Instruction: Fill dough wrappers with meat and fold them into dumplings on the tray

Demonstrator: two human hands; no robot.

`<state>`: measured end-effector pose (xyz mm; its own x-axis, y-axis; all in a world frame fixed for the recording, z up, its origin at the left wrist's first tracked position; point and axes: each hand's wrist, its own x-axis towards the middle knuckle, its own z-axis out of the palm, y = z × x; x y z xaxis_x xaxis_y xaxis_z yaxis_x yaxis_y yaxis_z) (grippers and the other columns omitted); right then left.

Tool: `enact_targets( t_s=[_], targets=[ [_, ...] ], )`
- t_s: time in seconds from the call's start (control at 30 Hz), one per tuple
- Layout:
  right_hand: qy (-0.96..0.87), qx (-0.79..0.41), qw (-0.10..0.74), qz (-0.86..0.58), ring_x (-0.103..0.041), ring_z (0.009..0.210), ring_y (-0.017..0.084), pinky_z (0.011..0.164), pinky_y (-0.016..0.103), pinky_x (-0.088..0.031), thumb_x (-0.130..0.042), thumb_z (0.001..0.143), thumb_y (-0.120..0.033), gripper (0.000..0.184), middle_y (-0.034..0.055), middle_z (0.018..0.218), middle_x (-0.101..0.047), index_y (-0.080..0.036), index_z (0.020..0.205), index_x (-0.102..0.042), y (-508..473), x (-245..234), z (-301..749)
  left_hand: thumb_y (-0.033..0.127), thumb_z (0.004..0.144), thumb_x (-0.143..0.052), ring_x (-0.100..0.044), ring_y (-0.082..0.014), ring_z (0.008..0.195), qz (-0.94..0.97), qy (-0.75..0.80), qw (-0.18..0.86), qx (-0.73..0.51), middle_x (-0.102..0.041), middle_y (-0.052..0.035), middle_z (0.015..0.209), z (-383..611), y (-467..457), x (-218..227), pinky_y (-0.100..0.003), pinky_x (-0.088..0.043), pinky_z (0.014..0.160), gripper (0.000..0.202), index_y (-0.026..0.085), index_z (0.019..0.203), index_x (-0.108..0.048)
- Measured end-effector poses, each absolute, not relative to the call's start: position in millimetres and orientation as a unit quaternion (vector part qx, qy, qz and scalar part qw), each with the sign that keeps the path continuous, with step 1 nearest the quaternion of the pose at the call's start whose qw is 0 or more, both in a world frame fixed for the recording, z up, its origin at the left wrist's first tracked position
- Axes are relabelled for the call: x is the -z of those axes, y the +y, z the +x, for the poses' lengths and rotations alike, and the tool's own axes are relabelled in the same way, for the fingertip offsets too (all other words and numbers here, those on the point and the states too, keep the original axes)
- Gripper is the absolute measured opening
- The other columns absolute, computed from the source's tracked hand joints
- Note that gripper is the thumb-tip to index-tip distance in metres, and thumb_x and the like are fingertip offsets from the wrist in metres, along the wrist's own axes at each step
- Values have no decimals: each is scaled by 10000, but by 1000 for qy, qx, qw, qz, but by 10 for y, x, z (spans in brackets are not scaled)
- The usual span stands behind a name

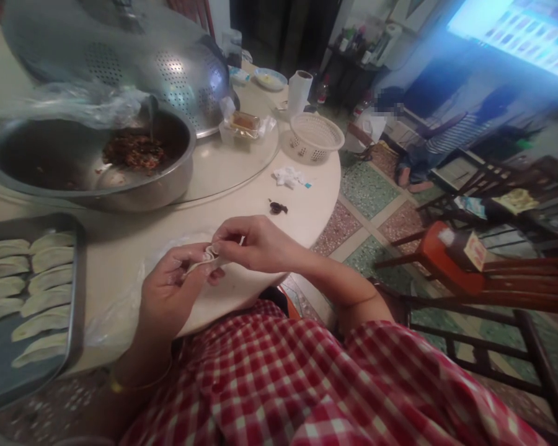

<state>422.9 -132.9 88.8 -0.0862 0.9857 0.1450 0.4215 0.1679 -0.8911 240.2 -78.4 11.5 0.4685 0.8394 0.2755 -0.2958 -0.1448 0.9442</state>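
Observation:
A white dumpling (199, 257) with a partly folded edge is between my two hands, over the near edge of the table. My left hand (174, 288) cradles it from the left with the thumb on top. The fingers of my right hand (255, 241) pinch its upper right edge. Much of the dumpling is hidden by my fingers. On the left, finished-looking dumplings (49, 277) lie in two rows on a dark metal tray (80, 291). Beyond my hands stands a steel bowl (162, 183) with dark minced filling (132, 152) and a utensil handle in it.
A large perforated steel colander (186, 74) rests behind the bowl. Farther right are a plastic box (245, 127), a white basket (316, 137), a paper roll (300, 93) and crumpled tissue (289, 177). Chairs (446, 260) stand at right; two people are in the background.

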Motion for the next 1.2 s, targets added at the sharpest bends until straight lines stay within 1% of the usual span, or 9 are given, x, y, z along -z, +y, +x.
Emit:
enact_targets(
  t_s=[0.13, 0.33, 0.47, 0.57, 0.7, 0.8, 1.0, 1.13, 1.2],
  targets=[
    [-692, -304, 383, -531, -547, 711, 95, 704, 245, -401, -532, 956, -230, 203, -2, 778, -654, -127, 862, -679, -1364, -943, 4188, 206, 825, -793, -724, -92, 577, 614, 223, 586, -479, -792, 24, 886, 2390, -777, -141, -168, -616, 572, 91, 241, 886, -735],
    [-755, -242, 362, -491, -620, 823, 136, 774, 269, -485, -494, 1018, -205, 229, 59, 880, -704, -115, 949, -693, -1420, -947, 4161, 157, 775, -799, -732, -120, 550, 615, 237, 562, -500, -797, 34, 820, 2399, -802, -223, -185, -619, 526, 177, 243, 890, -696],
    [-797, -170, 343, -467, -649, 890, 164, 827, 301, -523, -453, 1048, -210, 273, 106, 943, -696, -101, 992, -697, -1441, -921, 4150, 127, 731, -797, -722, -124, 522, 616, 265, 541, -507, -789, 36, 760, 2401, -834, -293, -179, -612, 499, 241, 244, 933, -735],
    [-798, -144, 371, -453, -658, 914, 151, 842, 283, -536, -439, 1063, -242, 295, 101, 976, -705, -123, 1020, -706, -1460, -904, 4164, 128, 735, -788, -735, -131, 544, 618, 300, 504, -524, -797, 19, 763, 2388, -853, -299, -190, -628, 528, 179, 229, 882, -767],
    [-752, -125, 431, -482, -651, 831, 127, 778, 258, -544, -535, 1037, -287, 241, 77, 962, -724, -130, 1049, -717, -1498, -860, 4228, 152, 753, -782, -753, -146, 603, 588, 299, 506, -556, -826, -20, 876, 2378, -862, -281, -212, -636, 535, 75, 208, 785, -745],
    [-754, -150, 422, -480, -650, 832, 126, 756, 259, -538, -580, 1013, -251, 200, 79, 948, -723, -115, 1023, -725, -1509, -810, 4281, 187, 762, -784, -747, -138, 611, 584, 298, 524, -544, -829, -29, 885, 2377, -865, -277, -206, -629, 544, 52, 204, 769, -736],
    [-758, -189, 404, -476, -655, 871, 129, 791, 271, -542, -582, 1009, -207, 171, 72, 952, -722, -119, 1014, -728, -1515, -794, 4335, 209, 732, -804, -756, -159, 631, 582, 315, 528, -532, -830, -31, 877, 2402, -858, -261, -231, -642, 556, 71, 218, 769, -744],
    [-775, -160, 408, -456, -647, 962, 147, 833, 282, -552, -537, 1048, -268, 225, 83, 1015, -686, -146, 1087, -722, -1545, -785, 4310, 211, 724, -797, -721, -144, 537, 601, 314, 512, -528, -825, -30, 846, 2426, -836, -262, -215, -615, 491, 76, 214, 788, -756],
    [-789, -126, 395, -453, -629, 988, 148, 853, 275, -548, -512, 1058, -265, 241, 79, 1015, -664, -162, 1087, -728, -1547, -756, 4286, 215, 742, -788, -740, -160, 575, 617, 308, 508, -516, -825, -40, 864, 2430, -839, -267, -229, -625, 499, 84, 209, 822, -766]
  ],
)
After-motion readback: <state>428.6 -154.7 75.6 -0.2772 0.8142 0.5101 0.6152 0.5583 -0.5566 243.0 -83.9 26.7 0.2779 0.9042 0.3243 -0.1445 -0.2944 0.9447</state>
